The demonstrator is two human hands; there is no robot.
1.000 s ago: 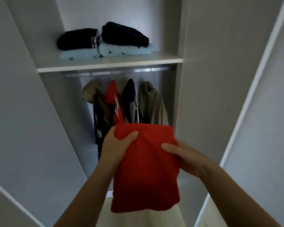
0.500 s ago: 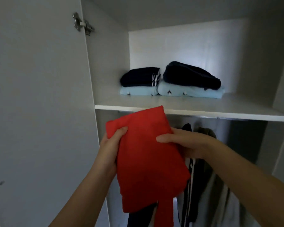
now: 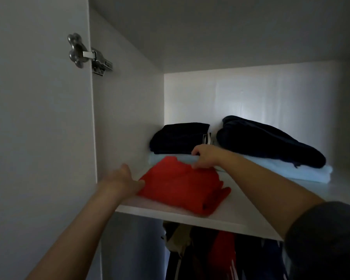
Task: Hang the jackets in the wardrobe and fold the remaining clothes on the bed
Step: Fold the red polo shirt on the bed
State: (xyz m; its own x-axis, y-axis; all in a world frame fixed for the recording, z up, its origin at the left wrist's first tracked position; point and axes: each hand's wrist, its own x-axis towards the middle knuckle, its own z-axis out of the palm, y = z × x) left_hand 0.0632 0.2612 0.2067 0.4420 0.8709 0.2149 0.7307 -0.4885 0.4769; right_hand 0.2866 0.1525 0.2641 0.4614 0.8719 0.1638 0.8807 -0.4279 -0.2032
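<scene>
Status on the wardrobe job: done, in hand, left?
Done: hanging jackets under the white shelf; two folded dark-over-light-blue stacks on it. In hand: folded red garment lies on the shelf's front, left hand at its left edge, right hand fingers curled on its far edge. Left: let go; the bed is out of view, so the rest is unknown.

A folded red garment (image 3: 180, 184) lies on the shelf (image 3: 230, 219). The left hand (image 3: 123, 180) touches its left edge, and the right hand (image 3: 205, 158) holds its far edge with curled fingers. Behind sit two stacks, the left stack (image 3: 178, 138) and the right stack (image 3: 267, 144), each dark cloth over pale blue. Jackets (image 3: 220, 255) hang below.
</scene>
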